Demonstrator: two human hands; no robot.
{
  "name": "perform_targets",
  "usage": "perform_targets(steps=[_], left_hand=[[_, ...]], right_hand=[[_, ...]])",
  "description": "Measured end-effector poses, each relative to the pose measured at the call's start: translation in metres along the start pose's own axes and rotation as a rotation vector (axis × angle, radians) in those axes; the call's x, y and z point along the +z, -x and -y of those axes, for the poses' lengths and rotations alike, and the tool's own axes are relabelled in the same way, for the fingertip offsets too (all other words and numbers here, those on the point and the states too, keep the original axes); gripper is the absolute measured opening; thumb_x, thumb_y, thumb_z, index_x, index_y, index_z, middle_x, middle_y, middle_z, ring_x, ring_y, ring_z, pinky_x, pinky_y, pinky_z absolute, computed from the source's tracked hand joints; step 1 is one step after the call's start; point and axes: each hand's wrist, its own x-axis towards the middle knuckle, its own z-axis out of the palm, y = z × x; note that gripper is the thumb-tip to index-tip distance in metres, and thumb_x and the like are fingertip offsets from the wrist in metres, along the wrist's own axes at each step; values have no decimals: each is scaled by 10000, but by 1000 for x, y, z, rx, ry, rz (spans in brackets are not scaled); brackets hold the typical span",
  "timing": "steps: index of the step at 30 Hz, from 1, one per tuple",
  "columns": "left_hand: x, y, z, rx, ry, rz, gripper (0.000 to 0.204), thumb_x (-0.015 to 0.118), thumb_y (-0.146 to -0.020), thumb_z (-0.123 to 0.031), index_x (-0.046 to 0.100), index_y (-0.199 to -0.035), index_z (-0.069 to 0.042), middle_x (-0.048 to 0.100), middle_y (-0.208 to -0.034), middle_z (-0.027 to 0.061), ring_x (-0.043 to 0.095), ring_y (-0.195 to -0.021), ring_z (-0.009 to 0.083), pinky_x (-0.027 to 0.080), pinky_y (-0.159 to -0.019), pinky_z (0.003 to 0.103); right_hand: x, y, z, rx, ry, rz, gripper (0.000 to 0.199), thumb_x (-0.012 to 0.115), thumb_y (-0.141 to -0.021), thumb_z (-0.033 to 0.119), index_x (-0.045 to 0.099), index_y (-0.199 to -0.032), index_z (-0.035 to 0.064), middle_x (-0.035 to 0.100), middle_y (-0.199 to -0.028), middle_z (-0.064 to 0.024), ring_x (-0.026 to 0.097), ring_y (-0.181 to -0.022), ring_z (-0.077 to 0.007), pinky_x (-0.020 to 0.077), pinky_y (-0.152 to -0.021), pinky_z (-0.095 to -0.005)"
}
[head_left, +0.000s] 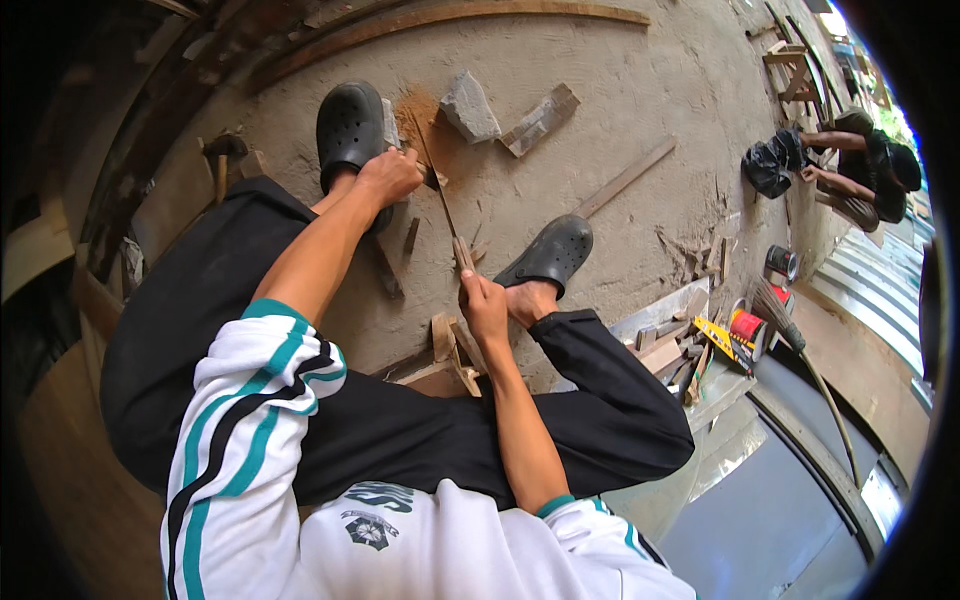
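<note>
Right hand (482, 305) wrapped round the wooden handle of a saw (445, 200), fingers folded tight. The blade runs away from the body, its far end by a patch of reddish sawdust (415, 103) on the floor (640, 90).

Left hand (388, 180) low beside the left clog (350, 125), fingers curled down at a small piece of wood (437, 179), just left of the blade — gripping it or only pressing, I cannot tell; the undersides are hidden. Hand and foot set so close probably serve to keep the piece steady near the cutting edge.

Feet planted wide, right clog (552, 250) well apart from the left, seemingly for balance and to leave the saw a free lane between the knees.

Around: concrete lump (470, 108) beyond the blade; hammer (222, 150) off left, perhaps within easy reach; offcuts (455, 350) between the legs; broom (778, 312) at right — farther off, a co-worker (862, 170) with a black bag (770, 165).
</note>
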Motion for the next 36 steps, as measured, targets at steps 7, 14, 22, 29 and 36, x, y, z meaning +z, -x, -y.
perform_targets(steps=[7,14,22,29,36], left_hand=[[-3,13,1,-29,-28,-21,175,583,-806,-116,714,-760,-11,633,-913,177,688,-859,324,566,-735,374],[-8,5,-4,-19,-9,13,162,583,-805,-107,716,-772,-20,632,-890,173,697,-832,318,554,-772,379],[-7,12,0,-21,-46,-11,163,582,-810,-95,720,-796,-9,633,-912,184,698,-826,323,567,-745,380],[6,12,-1,-17,-2,-21,164,587,-808,-93,717,-797,6,634,-903,181,696,-820,340,578,-701,372],[-7,8,-6,-28,-18,12,167,592,-807,-106,715,-801,7,628,-929,183,693,-829,340,579,-691,373]], right_hand=[[-41,111,35,28,12,3,466,507,-1002,306,467,-624,36,432,-545,18,381,-496,-67,284,-463,-268],[-2,7,21,51,-29,2,448,518,-974,310,506,-687,-34,442,-553,-99,420,-526,-157,355,-520,-371],[-44,103,34,101,64,52,447,503,-977,316,522,-685,-22,465,-557,-109,446,-537,-142,365,-525,-361],[7,21,13,-110,61,-41,470,495,-999,321,467,-639,20,422,-535,1,369,-497,-91,287,-472,-289],[-25,80,-11,-47,35,1,463,490,-1004,308,461,-632,34,421,-538,10,362,-511,-75,283,-476,-287]])
